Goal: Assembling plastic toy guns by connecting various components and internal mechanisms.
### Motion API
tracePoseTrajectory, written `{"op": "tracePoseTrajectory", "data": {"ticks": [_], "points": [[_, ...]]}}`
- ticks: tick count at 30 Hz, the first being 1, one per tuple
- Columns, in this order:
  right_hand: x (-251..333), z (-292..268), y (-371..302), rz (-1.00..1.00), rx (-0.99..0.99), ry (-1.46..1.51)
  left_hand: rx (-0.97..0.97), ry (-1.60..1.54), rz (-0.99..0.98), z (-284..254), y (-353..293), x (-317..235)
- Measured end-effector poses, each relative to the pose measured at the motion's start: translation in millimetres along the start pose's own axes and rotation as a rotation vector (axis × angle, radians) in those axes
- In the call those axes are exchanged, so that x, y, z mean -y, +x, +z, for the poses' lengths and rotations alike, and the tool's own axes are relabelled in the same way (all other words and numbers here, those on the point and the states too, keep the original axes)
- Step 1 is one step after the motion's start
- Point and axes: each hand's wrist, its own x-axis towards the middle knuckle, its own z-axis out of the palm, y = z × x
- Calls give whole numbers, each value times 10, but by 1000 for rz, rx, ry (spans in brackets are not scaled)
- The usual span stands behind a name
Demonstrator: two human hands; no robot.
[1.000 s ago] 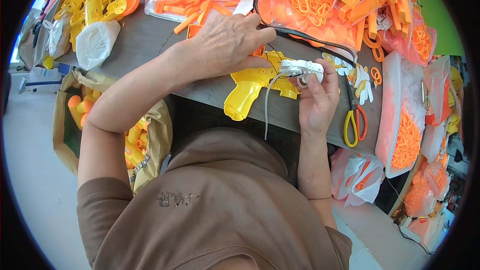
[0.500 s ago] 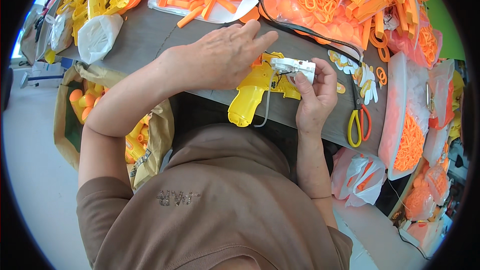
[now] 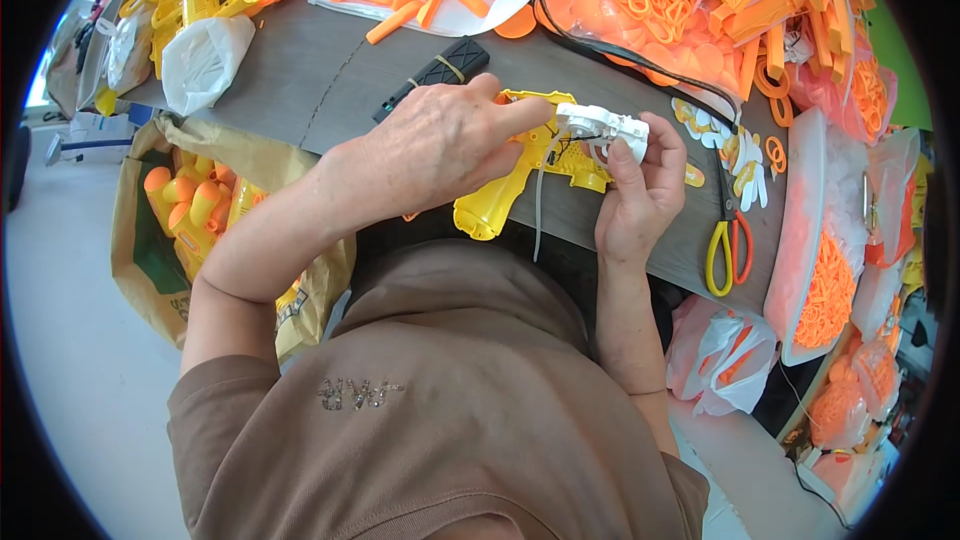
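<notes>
A yellow toy gun half shell [image 3: 492, 202] lies at the table's near edge, its grip toward me. Over its right part sits a white plastic mechanism [image 3: 602, 124] with thin dark wires and a pale flexible tube [image 3: 541, 180] hanging down. My right hand [image 3: 642, 190] pinches this mechanism between thumb and fingers at its right end. My left hand [image 3: 440, 140] is bent over the shell's left and upper part, index finger reaching to the mechanism's left end. Its fingertips are closed together there, and whatever they grip is hidden.
Beyond my left hand lies a black block-like object [image 3: 440, 72] with a rubber band. Scissors [image 3: 722, 250] with yellow and red handles rest at right, near small white-and-yellow pieces [image 3: 745, 170]. Orange parts [image 3: 640, 10] heap at the back. A paper bag [image 3: 140, 230] of orange-yellow parts stands left.
My left hand has moved down and left, its fingers drawn in onto the shell. The black object behind it now shows. My right hand still holds the white mechanism.
</notes>
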Motion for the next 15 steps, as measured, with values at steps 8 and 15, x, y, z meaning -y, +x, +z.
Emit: {"op": "tracePoseTrajectory", "data": {"ticks": [8,15], "points": [[-11,3,0,-16,22,-15,-126,-123,1,106,-5,67],[-2,16,-5,-16,23,-8,-111,-253,-121,-6,13,-22]]}}
